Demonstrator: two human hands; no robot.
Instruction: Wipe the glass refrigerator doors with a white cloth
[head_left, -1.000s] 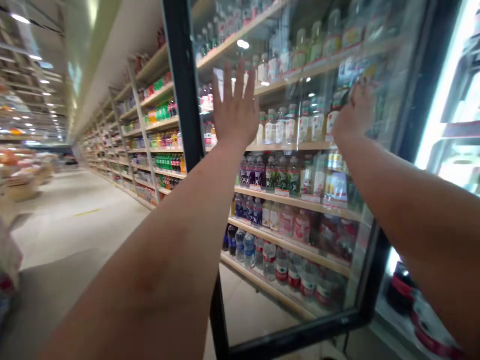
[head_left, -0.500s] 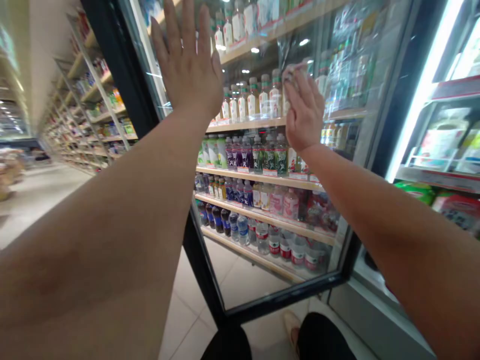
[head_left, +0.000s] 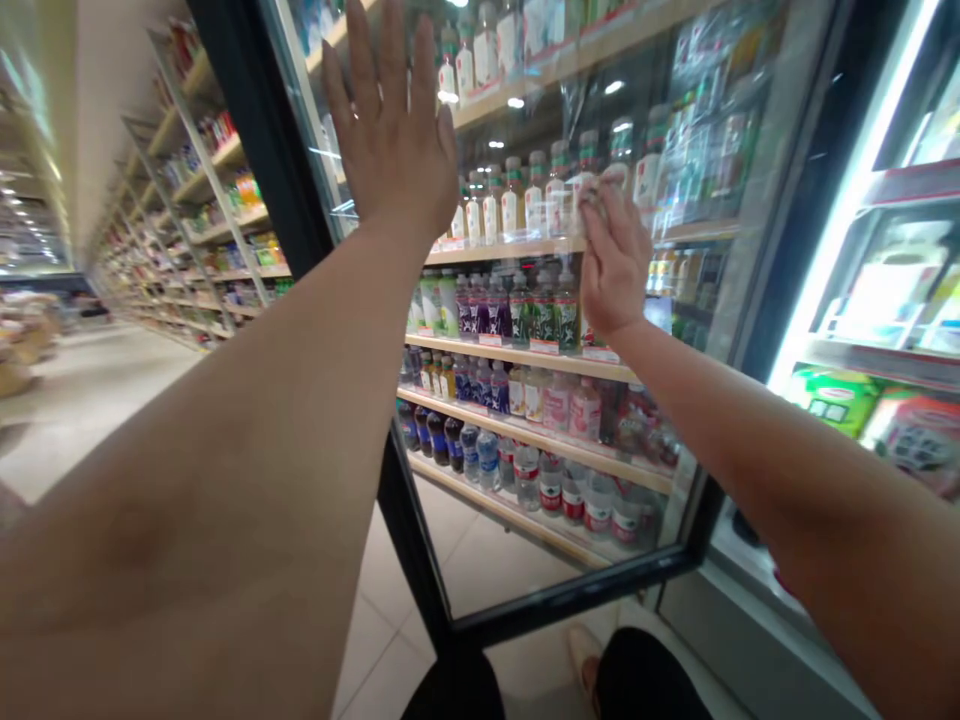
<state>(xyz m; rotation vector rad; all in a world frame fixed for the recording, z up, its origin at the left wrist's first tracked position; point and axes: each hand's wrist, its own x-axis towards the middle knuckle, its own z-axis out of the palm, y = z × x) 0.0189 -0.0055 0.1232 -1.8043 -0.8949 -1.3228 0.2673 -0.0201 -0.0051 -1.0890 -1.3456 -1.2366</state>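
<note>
A glass door [head_left: 510, 585] with a black frame stands swung out in front of me. My left hand [head_left: 401, 150] lies flat against the upper left of its pane, fingers spread, holding nothing. On the pane's right half, my right hand [head_left: 619, 265] presses a crumpled pale cloth [head_left: 592, 195] to the glass. Its fingers are bent over the cloth and cover most of it. Through the glass show rows of bottled drinks [head_left: 544, 310] on wooden shelves [head_left: 517, 355].
To the right is a lit fridge interior with a green package [head_left: 832, 398] on its shelf. Long store shelves [head_left: 202, 200] run back along the left. Pale floor tiles [head_left: 480, 565] lie below, with my legs [head_left: 652, 675] close to the door's lower edge.
My right hand has slid downward on the glass with the cloth. The left hand stays flat on the pane, and the view has shifted slightly.
</note>
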